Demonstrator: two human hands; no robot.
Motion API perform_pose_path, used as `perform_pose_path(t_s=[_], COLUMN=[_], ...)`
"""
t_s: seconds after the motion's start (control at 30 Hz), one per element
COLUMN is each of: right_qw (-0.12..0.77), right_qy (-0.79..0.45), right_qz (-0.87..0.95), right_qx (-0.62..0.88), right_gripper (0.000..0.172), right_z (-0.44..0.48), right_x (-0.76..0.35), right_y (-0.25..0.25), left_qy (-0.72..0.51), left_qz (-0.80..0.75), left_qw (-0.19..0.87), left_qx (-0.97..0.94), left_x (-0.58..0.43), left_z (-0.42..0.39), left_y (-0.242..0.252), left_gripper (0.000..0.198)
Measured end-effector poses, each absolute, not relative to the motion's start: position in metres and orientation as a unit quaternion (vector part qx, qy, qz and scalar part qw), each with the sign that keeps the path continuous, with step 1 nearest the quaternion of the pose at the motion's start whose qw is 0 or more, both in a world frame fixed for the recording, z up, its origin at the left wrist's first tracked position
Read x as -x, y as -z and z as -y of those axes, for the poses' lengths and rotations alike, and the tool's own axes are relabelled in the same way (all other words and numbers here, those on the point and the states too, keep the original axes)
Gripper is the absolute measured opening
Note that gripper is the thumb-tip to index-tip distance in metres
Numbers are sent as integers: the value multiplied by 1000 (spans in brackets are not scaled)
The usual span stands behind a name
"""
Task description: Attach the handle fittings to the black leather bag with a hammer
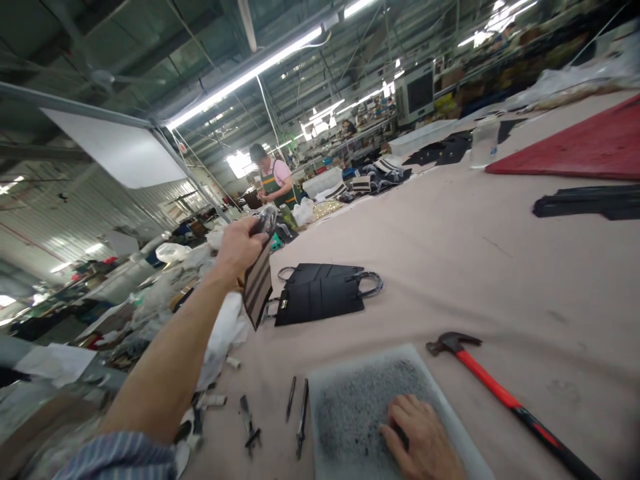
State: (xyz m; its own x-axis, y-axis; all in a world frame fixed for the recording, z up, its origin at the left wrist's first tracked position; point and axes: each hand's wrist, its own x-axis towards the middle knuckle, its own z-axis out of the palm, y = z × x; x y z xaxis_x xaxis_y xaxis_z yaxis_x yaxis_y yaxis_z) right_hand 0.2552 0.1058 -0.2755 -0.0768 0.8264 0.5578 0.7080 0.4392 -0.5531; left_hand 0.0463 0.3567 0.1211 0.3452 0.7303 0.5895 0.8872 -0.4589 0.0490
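Note:
My left hand (243, 247) reaches far forward, its fingers closed on a striped bag panel (259, 283) near a handle that looks wrapped in clear plastic. The brown-and-cream panel hangs tilted at the table's left edge. Beside it lies a flat black bag panel (320, 293) with looped handles and a small gold-coloured plate. My right hand (423, 437) rests on a worn, pitted grey board (360, 400), fingers curled inward; whether they hold anything small is hidden. Left of the board lie two thin metal punches (302, 420) and a dark metal tool (249, 427).
A claw hammer (493, 383) with a red and black handle lies right of the board. Farther back are a red sheet (575, 143), black strips (587, 202) and a clear bottle (485, 142). Plastic bags crowd the left edge. A person (275, 177) stands beyond the table.

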Motion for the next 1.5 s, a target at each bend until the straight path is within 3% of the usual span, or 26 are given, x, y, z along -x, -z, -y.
perform_pose_path(t_s=[0.1,0.17,0.33,0.43,0.53,0.77,1.03,1.27,1.5], right_qw=[460,503,614,606,565,485,323,308,306], right_qy=[-141,-191,-237,-241,-251,-241,-166,-173,-172], right_qz=[693,653,546,561,606,678,810,817,813], right_qx=[536,533,518,509,500,497,461,455,465], right_gripper=[18,18,29,34,33,31,28,19,18], right_z=[-105,-104,-103,-102,-101,-100,-98,-100,-102], right_x=[-258,-262,-274,-278,-278,-274,-267,-267,-265], right_y=[274,273,278,280,280,274,259,261,262], left_qy=[275,262,186,120,116,138,107,130,309], left_qz=[470,443,363,362,351,257,256,284,371], left_qw=[161,135,36,3,-29,-82,-127,-174,-199], left_qx=[823,847,912,924,929,953,952,934,853], left_x=[-28,-21,-11,-9,-6,5,0,1,10], left_z=[-280,-229,-123,-78,-50,-24,-33,-23,-22], left_y=[-122,-86,88,183,228,234,239,236,229], left_gripper=[25,14,29,27,23,26,25,22,32])
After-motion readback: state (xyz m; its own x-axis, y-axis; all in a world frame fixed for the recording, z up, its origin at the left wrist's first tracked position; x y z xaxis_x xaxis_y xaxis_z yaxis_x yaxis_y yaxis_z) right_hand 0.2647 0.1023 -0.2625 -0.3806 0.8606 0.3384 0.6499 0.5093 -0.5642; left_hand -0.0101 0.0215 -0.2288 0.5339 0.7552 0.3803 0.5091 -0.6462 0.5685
